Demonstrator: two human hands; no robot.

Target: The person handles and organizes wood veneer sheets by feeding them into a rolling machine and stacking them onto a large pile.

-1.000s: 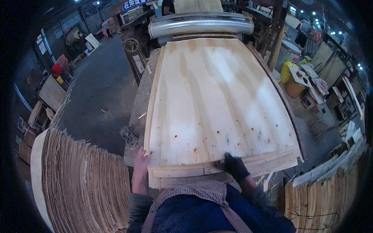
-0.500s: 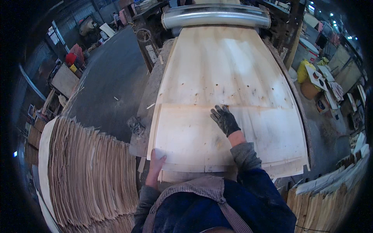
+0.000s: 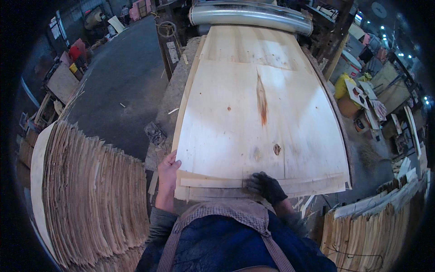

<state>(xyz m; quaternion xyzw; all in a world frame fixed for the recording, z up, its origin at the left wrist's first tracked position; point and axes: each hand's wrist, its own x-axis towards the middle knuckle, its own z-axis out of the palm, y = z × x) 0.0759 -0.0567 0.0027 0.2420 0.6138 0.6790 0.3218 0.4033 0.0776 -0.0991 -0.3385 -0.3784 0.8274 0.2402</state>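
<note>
One large pale veneer sheet (image 3: 258,122) lies on the bench (image 3: 170,104), over a few more sheets stepped at its near edge. The bare left hand (image 3: 168,171) grips that edge's left corner, fingers curled. The gloved right hand (image 3: 266,187) presses flat, fingers together, on the near edge. Two veneer stacks (image 3: 90,199) flank the sheet. Beyond it, a metal roller (image 3: 249,14) and a cluttered workshop floor. Half a second ago the right hand lay further up the sheet.

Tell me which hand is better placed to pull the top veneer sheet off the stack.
Probably left. The bare left hand already grips the top veneer sheet at its near left corner, thumb on top. The gloved right hand only rests flat on the near edge.
</note>
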